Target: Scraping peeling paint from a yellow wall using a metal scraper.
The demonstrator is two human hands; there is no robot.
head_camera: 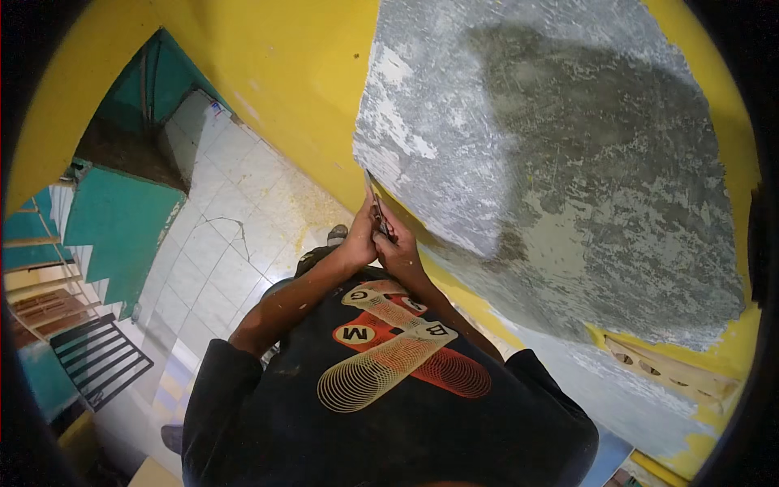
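Observation:
A thin metal scraper [378,210] is held between my two hands, its narrow blade pointing up to the edge where yellow paint meets the bare grey patch [438,182] of the wall. My left hand [362,234] closes around the tool from the left side. From the right, my right hand [398,243] grips its lower part, the fingers of both hands close together. Fingers partly hide the handle. Yellow paint [292,79] surrounds the grey patch, which has whitish streaks and a large shadow across it.
Yellow flakes and dust lie on the white tiled floor [213,268] at the wall's foot. A green stepped structure [122,225] stands at the left, near a black metal grille [100,362]. Vent openings [650,367] are in the wall at lower right. A shoe [336,234] shows below my hands.

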